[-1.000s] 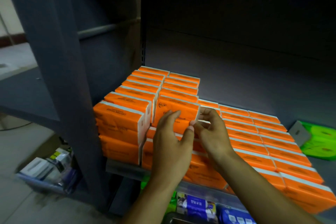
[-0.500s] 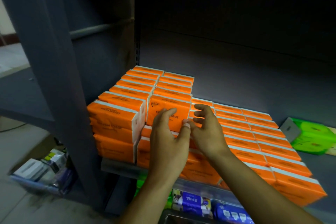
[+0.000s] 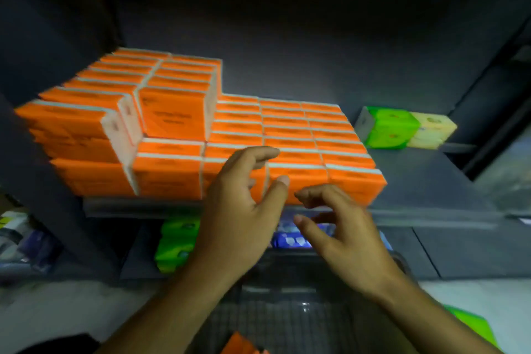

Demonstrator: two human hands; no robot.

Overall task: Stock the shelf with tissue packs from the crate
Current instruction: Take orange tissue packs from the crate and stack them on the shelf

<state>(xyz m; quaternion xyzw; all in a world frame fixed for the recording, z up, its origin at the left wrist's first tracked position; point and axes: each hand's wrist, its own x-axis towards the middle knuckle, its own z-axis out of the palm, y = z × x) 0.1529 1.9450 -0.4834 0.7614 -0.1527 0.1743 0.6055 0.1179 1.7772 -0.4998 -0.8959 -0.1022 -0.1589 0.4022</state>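
Orange tissue packs [image 3: 287, 135] fill the grey shelf [image 3: 425, 181] in rows, stacked higher at the left, where one pack [image 3: 172, 116] stands upright at the front of the tall stack. Both hands hover empty in front of the shelf edge. My left hand [image 3: 241, 210] has loosely spread fingers near the front row. My right hand [image 3: 342, 233] is lower and to the right, fingers relaxed. Below, a dark mesh crate [image 3: 287, 322] holds an orange pack [image 3: 238, 345] at the bottom edge of the view.
Green [image 3: 388, 128] and pale yellow [image 3: 431, 131] tissue packs sit at the shelf's back right. A thick grey upright [image 3: 34, 181] stands at the left. On the lower shelf lie green [image 3: 175, 244] and blue [image 3: 290, 238] packs. The shelf's right part is bare.
Both hands have let go of the upright pack and drawn back and down from the stack. The view has tilted down, showing the crate.
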